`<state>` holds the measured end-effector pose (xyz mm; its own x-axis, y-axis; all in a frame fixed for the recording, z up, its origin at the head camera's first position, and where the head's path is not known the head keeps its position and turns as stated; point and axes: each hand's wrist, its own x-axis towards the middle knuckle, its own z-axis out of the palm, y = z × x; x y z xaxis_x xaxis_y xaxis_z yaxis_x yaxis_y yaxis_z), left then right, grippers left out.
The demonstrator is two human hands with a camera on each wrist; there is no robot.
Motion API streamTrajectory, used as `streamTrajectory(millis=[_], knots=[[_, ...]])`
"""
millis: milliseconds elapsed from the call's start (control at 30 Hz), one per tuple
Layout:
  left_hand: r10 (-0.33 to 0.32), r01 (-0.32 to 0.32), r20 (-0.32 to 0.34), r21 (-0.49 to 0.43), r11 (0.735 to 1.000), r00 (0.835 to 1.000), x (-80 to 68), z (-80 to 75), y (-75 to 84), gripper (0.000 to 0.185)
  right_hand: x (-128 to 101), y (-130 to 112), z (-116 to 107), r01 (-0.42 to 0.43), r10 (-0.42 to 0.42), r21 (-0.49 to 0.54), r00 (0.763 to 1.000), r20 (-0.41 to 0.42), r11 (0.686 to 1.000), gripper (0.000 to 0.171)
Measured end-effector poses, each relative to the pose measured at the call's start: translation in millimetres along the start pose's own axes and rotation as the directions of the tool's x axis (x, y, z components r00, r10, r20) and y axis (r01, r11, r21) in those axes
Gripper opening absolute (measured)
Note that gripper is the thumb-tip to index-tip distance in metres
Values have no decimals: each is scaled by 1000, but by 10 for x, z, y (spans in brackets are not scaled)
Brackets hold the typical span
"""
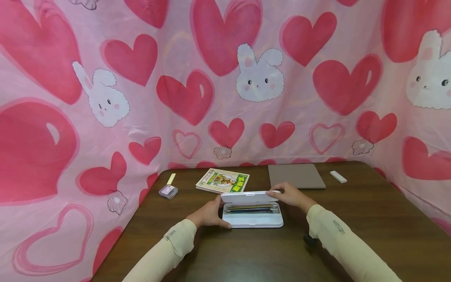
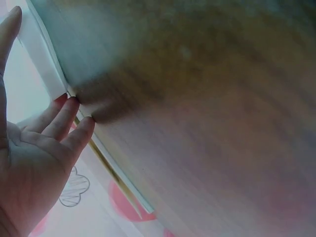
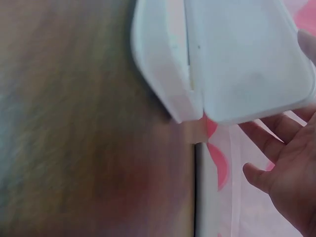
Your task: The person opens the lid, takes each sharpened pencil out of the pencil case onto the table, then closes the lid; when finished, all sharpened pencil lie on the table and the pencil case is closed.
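Observation:
A white pencil case [image 1: 251,221] lies on the brown table [image 1: 352,223] with its lid [image 1: 244,197] raised. Several pencils [image 1: 251,209] lie in its tray. My left hand [image 1: 208,214] holds the case's left end, thumb along the front and fingers behind. In the left wrist view the left hand [image 2: 34,163] has its fingertips on the case's white edge [image 2: 42,59]. My right hand [image 1: 289,196] touches the right part of the lid's top edge with straight fingers. In the right wrist view the right hand [image 3: 291,173] is spread beside the case [image 3: 237,54], thumb clear of it.
Behind the case lie a picture book [image 1: 222,181] and a flat grey pad [image 1: 295,176]. A white eraser [image 1: 338,176] is at the back right. A small pink item [image 1: 168,191] and a yellow strip [image 1: 171,179] are at the back left. Pink heart cloth [image 1: 70,137] walls the table.

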<state>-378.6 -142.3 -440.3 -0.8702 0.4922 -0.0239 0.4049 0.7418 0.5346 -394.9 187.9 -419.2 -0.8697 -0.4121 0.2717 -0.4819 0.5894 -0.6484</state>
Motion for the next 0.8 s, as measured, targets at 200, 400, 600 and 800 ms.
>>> streamTrajectory(millis=[200,400,600,800], knots=[[7,-7,-21,-4,1000,1000,8,8,17,109,148,-6,-12,-60,66,104,997,-51,993,30],[26,-26,-15,-4,1000,1000,2,-1,39,113,281,10,-12,-72,93,207,992,-89,976,31],[19,-19,6,43,999,1000,-35,-2,63,116,376,60,16,-103,132,242,985,-107,965,31],[-3,2,16,57,998,1000,-49,9,60,111,464,109,42,-170,196,204,974,-112,964,35]])
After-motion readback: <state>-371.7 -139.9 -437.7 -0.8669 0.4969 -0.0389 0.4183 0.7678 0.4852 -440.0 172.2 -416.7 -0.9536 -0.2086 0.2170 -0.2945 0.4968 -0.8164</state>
